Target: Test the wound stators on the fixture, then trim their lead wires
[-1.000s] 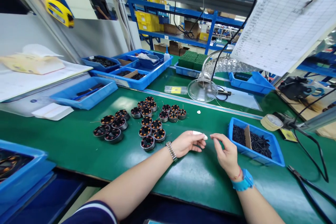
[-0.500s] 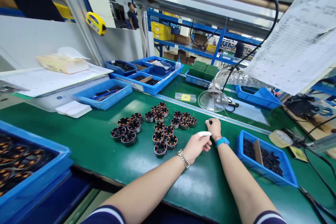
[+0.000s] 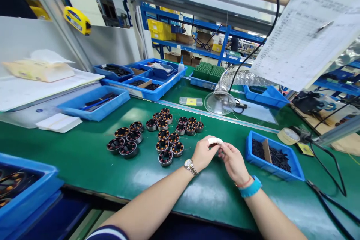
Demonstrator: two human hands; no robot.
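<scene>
While I watch from afar through the head camera, the green table [image 3: 92,170] carries clusters of ring-shaped parts [image 3: 165,158] left of a blue bin [image 3: 295,163] of black pieces. Between these, the left hand [image 3: 203,154] and right hand [image 3: 234,162] meet at their fingertips; whether either grips anything, I cannot tell. A white wrap [image 3: 214,141] covers one left finger.

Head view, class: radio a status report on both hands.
Left hand, right hand: fingertips together. White covering on a left finger. Ring-shaped parts left, blue tray right, both apart from the hands.
</scene>
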